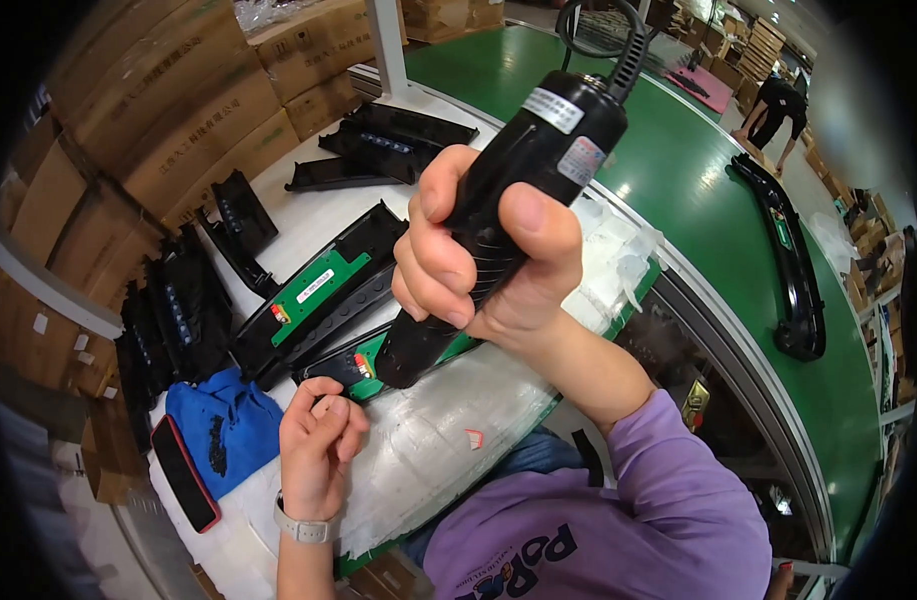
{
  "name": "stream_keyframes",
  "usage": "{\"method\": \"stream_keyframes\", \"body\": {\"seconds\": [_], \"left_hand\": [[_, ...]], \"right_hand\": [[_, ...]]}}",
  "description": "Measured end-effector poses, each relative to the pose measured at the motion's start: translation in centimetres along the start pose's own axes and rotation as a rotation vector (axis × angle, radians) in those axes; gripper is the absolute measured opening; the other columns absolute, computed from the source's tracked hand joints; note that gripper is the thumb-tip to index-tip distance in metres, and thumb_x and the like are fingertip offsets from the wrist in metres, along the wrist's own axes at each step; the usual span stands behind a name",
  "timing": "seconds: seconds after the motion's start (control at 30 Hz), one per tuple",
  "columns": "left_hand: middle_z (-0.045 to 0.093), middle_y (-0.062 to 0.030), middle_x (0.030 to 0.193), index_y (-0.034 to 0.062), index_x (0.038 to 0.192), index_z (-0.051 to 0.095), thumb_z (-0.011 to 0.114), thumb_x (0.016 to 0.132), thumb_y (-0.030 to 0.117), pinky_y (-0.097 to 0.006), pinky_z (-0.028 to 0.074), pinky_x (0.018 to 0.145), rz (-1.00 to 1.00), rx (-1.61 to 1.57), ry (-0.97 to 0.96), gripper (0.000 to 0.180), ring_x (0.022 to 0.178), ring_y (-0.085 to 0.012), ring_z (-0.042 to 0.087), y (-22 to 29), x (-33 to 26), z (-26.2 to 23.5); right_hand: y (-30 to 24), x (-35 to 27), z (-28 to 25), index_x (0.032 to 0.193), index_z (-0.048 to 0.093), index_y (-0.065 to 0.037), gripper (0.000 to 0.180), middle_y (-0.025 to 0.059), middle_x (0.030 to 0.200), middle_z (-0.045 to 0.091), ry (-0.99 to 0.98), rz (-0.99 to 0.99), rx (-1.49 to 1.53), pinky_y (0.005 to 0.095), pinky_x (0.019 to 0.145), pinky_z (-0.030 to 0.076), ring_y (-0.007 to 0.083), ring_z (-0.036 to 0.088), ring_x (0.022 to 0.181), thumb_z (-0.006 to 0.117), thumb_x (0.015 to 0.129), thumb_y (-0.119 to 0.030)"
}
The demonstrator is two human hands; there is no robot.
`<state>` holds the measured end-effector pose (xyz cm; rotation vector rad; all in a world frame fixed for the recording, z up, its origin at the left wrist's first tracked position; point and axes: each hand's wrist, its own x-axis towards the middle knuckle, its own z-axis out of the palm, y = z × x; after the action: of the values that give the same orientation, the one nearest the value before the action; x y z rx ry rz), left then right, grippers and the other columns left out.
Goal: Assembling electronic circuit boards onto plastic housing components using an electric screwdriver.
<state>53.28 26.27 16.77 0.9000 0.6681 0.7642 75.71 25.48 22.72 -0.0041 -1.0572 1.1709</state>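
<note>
Right hand (pixel 483 255) clenched around a black electric screwdriver (pixel 508 210), gripped mid-barrel and tilted, cord end toward one o'clock, nose toward seven o'clock. Matte black body, ribbed under the fingers, two small labels near the top — one white, one grey with red — and a coiled black cable (pixel 603 40) looping off the upper end. Nose of the tool down on a long black plastic housing (pixel 343 365) with a green circuit board (pixel 363 362) set into it, just right of the left hand (pixel 318 440).

Left hand loosely curled, fingertips pinched together at the near end of that housing — possibly on a small screw, though the view is too coarse to tell. Pale watch strap (pixel 303 525) at the wrist.

At eleven o'clock from the tool, a second housing with a green board (pixel 318 285) lying parallel on the white worktable (pixel 308 215). More black housings (pixel 388 140) stacked at twelve o'clock, others (pixel 178 310) at nine. Blue cloth (pixel 228 420) and a red-edged phone (pixel 183 470) at eight o'clock. Cardboard boxes (pixel 178 110) behind. At three o'clock, a green conveyor belt (pixel 698 200) carrying one long black part (pixel 793 260).
</note>
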Motion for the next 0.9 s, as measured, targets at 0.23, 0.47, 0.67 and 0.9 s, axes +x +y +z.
{"method": "stream_keyframes", "body": {"seconds": [0.23, 0.47, 0.67, 0.9], "left_hand": [[0.064, -0.0131, 0.078, -0.0002, 0.089, 0.055, 0.053, 0.09, 0.013, -0.017, 0.033, 0.045, -0.023, 0.126, -0.042, 0.014, 0.047, -0.0056, 0.044, -0.1, -0.5, 0.2], [0.064, -0.0117, 0.076, -0.0011, 0.086, 0.056, 0.061, 0.086, 0.013, -0.016, 0.033, 0.045, 0.013, 0.146, -0.011, 0.014, 0.047, -0.0048, 0.043, -0.3, -0.4, 0.0], [0.064, -0.0119, 0.075, -0.0016, 0.087, 0.058, 0.061, 0.086, 0.012, -0.017, 0.033, 0.046, 0.004, 0.17, -0.044, 0.013, 0.048, -0.0049, 0.044, -0.5, -0.5, -0.4], [0.064, -0.0127, 0.074, -0.003, 0.086, 0.058, 0.059, 0.087, 0.01, -0.017, 0.035, 0.047, -0.028, 0.193, -0.017, 0.013, 0.048, -0.0051, 0.045, -0.7, -0.8, -0.4]], "right_hand": [[0.4, -0.6, 0.6, 0.1, 0.046, -0.004, 0.048, 0.0016, 0.062, 0.05, 0.051, -0.077, 0.042, 0.0324, 0.05, 0.044, 0.0129, 0.047, 0.043, 0.047, 0.084, -0.049], [0.4, -0.9, 1.0, 0.099, 0.046, -0.005, 0.046, 0.0011, 0.061, 0.049, 0.044, -0.004, -0.016, 0.0314, 0.051, 0.043, 0.0123, 0.048, 0.045, 0.049, 0.084, -0.048], [0.2, -1.1, 1.3, 0.098, 0.045, -0.005, 0.046, 0.0017, 0.061, 0.048, 0.066, -0.005, -0.045, 0.0307, 0.05, 0.041, 0.0123, 0.047, 0.045, 0.05, 0.083, -0.049], [0.3, -1.3, 1.6, 0.098, 0.045, -0.005, 0.047, 0.0014, 0.06, 0.047, 0.043, 0.073, -0.071, 0.029, 0.049, 0.039, 0.0121, 0.047, 0.045, 0.052, 0.082, -0.049]]}}
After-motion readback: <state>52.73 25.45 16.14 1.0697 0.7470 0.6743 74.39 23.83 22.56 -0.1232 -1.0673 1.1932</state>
